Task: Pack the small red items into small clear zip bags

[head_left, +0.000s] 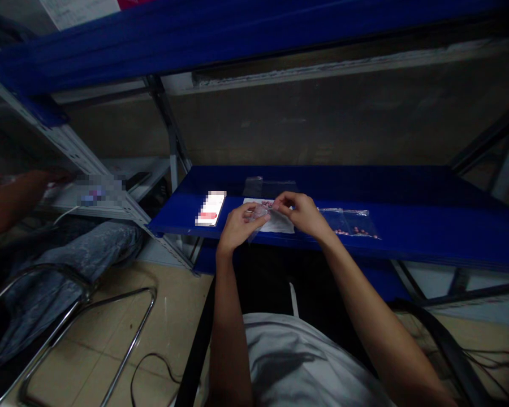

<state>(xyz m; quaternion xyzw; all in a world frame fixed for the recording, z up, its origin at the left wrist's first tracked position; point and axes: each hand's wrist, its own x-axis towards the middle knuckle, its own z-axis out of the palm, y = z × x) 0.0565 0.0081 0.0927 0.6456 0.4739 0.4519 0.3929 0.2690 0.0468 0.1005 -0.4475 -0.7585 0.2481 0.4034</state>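
Observation:
My left hand (238,227) is closed on a small clear plastic bag (258,212), its thumb and fingers pinching the film. Part of the bag hangs past the front edge of the blue shelf. Close beside it, my right hand (300,212) is closed with thumb and fingertips pressed together; what they pinch is too small to make out. Beneath both hands lies a white sheet (282,224), and a little heap of small pinkish-red pieces (267,204) shows on it between them.
Clear bags with reddish pieces (356,226) lie right of the sheet, and flat clear bags (271,186) behind it. A lit phone (212,209) rests at left on the blue shelf (428,220). Another person's arm (17,198) and a metal-framed chair (139,316) are further left.

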